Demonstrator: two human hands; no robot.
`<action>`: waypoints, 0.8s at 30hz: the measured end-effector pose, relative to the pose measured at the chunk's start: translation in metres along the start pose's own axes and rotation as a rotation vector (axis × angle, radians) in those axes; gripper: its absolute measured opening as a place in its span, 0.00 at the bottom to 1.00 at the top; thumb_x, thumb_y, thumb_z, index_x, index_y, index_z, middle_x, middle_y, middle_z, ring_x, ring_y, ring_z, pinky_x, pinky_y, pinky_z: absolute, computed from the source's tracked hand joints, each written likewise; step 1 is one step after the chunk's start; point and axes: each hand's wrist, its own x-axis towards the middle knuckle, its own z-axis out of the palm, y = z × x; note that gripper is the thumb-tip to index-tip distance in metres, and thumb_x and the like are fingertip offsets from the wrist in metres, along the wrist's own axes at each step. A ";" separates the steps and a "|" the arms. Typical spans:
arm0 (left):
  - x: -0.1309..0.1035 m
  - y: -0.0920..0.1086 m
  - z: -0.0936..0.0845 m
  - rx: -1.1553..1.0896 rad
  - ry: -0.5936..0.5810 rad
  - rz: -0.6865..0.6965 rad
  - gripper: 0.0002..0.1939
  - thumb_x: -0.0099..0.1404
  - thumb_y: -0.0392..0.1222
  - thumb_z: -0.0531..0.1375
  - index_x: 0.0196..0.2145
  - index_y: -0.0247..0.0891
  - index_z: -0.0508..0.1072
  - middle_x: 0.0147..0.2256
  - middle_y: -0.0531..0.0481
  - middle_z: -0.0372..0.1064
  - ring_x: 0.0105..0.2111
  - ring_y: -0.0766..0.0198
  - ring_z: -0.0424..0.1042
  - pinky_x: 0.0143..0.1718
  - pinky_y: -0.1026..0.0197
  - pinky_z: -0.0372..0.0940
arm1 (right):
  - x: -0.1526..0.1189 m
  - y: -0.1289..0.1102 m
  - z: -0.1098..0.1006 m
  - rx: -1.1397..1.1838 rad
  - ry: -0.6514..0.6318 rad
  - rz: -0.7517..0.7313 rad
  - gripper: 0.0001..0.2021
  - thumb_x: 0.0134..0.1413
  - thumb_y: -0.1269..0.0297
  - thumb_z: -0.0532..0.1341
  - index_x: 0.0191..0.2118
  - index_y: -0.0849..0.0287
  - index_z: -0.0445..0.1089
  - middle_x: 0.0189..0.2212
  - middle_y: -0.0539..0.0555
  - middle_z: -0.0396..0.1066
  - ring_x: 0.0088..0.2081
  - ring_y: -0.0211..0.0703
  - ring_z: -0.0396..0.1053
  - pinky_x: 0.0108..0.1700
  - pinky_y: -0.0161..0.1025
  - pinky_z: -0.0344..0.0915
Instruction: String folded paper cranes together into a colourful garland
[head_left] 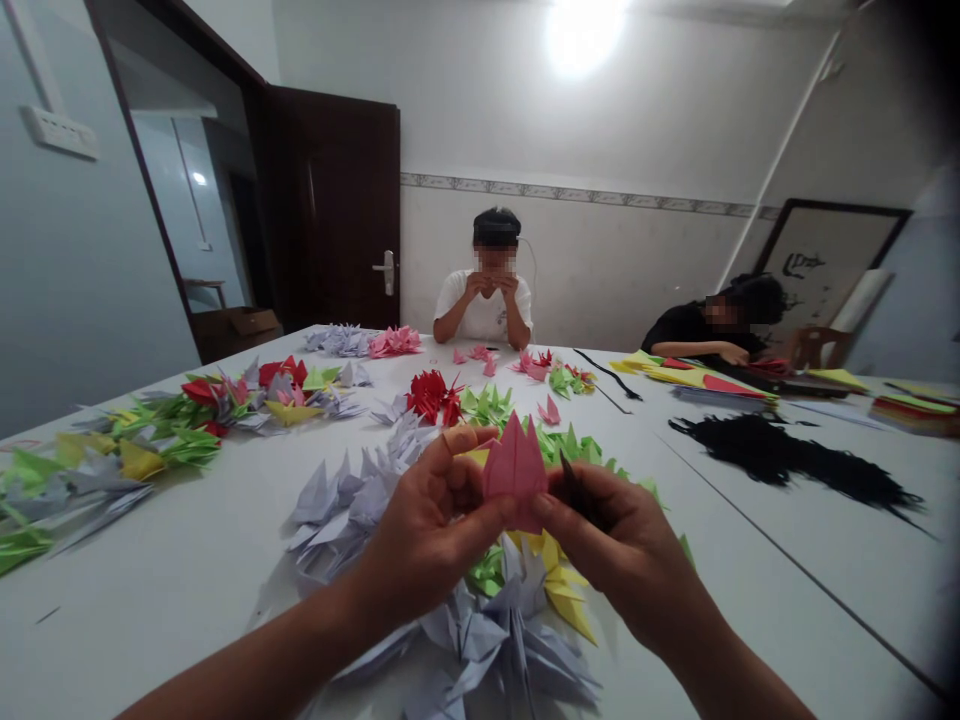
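Observation:
A pink folded paper piece [516, 465] with pointed tips upward is held between both hands above the table. My left hand [442, 510] pinches its left side, thumb on the front. My right hand [619, 520] grips its lower right edge with the thumb, and a dark pointed tool [571, 480] is also held in that hand, its tip sticking up. Under and around the hands lie pale lilac folded papers [480, 640], yellow ones [566, 590] and green ones [487, 572].
More folded papers [142, 455] lie in heaps on the white table [172, 600] at the left. Black strands [795, 460] and stacked coloured paper [705, 380] are on the right. One person [480, 305] sits opposite, another [690, 320] leans over the table at the right.

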 end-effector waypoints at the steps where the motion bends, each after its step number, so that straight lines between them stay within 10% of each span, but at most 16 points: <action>1: 0.000 -0.001 0.000 0.007 -0.006 -0.002 0.25 0.58 0.39 0.66 0.50 0.40 0.63 0.31 0.51 0.71 0.30 0.67 0.72 0.33 0.64 0.67 | -0.001 0.001 0.000 -0.003 0.004 0.004 0.11 0.51 0.58 0.65 0.27 0.61 0.68 0.19 0.45 0.56 0.19 0.30 0.48 0.17 0.28 0.46; 17: 0.000 -0.001 0.002 0.066 -0.038 0.017 0.25 0.56 0.37 0.65 0.49 0.35 0.63 0.30 0.48 0.72 0.30 0.62 0.73 0.34 0.56 0.70 | -0.005 0.010 -0.005 -0.057 -0.021 -0.072 0.07 0.53 0.59 0.67 0.33 0.57 0.75 0.23 0.50 0.69 0.19 0.29 0.56 0.16 0.24 0.51; 24: 0.000 0.005 0.003 0.123 -0.063 0.052 0.17 0.58 0.34 0.63 0.45 0.38 0.67 0.34 0.50 0.73 0.32 0.68 0.72 0.35 0.66 0.68 | -0.004 0.006 0.001 -0.092 -0.014 -0.019 0.11 0.52 0.58 0.66 0.28 0.60 0.69 0.19 0.46 0.57 0.21 0.33 0.52 0.21 0.31 0.51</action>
